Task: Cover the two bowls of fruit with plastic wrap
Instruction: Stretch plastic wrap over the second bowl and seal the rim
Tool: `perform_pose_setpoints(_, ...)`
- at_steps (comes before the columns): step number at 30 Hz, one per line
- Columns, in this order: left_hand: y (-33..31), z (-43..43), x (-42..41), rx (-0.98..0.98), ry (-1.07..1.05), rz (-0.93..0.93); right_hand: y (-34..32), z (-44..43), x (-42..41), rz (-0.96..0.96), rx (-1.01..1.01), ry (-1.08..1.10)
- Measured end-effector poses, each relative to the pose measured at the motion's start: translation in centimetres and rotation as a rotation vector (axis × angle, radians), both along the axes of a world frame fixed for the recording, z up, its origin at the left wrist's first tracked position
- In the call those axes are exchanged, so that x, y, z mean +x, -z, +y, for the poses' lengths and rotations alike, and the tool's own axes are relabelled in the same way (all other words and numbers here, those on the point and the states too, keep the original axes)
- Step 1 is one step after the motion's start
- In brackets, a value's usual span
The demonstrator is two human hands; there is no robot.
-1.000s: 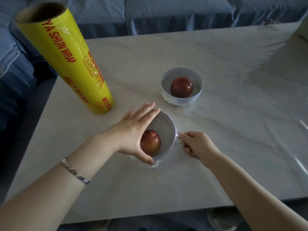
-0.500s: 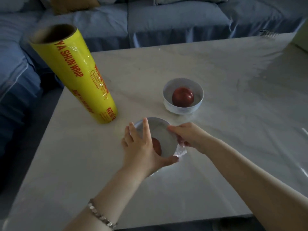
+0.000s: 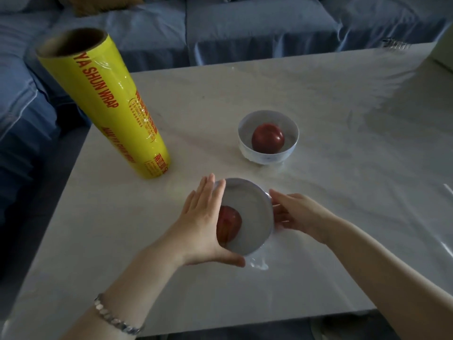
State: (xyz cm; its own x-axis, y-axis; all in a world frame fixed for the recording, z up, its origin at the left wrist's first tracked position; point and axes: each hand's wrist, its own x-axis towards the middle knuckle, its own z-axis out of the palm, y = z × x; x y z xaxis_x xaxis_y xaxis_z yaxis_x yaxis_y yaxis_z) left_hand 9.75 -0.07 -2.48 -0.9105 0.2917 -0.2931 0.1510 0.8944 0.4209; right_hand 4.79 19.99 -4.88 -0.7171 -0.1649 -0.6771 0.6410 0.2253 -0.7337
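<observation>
**Mia:** Where is the bowl that the hands are on?

**Ben:** The near bowl point(image 3: 250, 217) sits on the table point(image 3: 343, 106), about halfway between the left edge and the right edge, and closer to the near edge. A red fruit point(image 3: 230, 225) is inside it. Shiny plastic wrap point(image 3: 257, 265) is bunched at its bottom, on the near side.

**Mia:** What is the left hand point(image 3: 203, 224) doing?

**Ben:** It is wide and flat. The straight fingers press on the left side of the bowl, and the thumb lies along the near side. A silver bracelet point(image 3: 115, 317) is on that wrist.

**Mia:** And the right hand point(image 3: 299, 214)?

**Ben:** It touches the right side of the bowl, just under the rim. Its fingers are a bit bent. I cannot tell if they pinch the wrap or only press it.

**Mia:** Where is the other bowl?

**Ben:** The far bowl point(image 3: 268, 137) is further back, near the middle of the table. It has its own fruit point(image 3: 268, 138). No hand touches it.

**Mia:** And the big yellow thing?

**Ben:** That is the roll of wrap point(image 3: 105, 106). It stands on its end by the left edge. A blue sofa point(image 3: 245, 25) is past the far edge.
</observation>
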Motion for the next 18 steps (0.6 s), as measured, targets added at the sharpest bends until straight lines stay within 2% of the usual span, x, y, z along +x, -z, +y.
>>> perform_pose_setpoints(3, 0.9, -0.2, 0.5, 0.234, -0.261, 0.005, 0.0, -0.5, -0.4, 0.016, 0.096, -0.036)
perform_pose_setpoints(5, 1.6, -0.5, 0.3, 0.404, -0.424, 0.008, 0.2, -0.6, -0.4, 0.096, 0.134, -0.04)
perform_pose_setpoints(7, 1.9, -0.7, -0.2, 0.483, -0.522, 0.048, 0.7, -0.7, -0.2, 0.193, 0.164, 0.009)
perform_pose_setpoints(10, 1.4, -0.3, -1.9, 0.547, -0.645, 0.117, 1.1, -1.0, 0.0, 0.288, 0.152, 0.129)
perform_pose_setpoints(15, 1.5, 0.9, -4.3, 0.499, -0.785, -0.101, 1.3, -1.9, 0.6, 0.375, 0.231, 0.178)
perform_pose_setpoints(18, 1.6, 0.6, -4.5, 0.515, -0.748, -0.177, 1.0, -2.3, 1.7, 0.515, 0.272, 0.185)
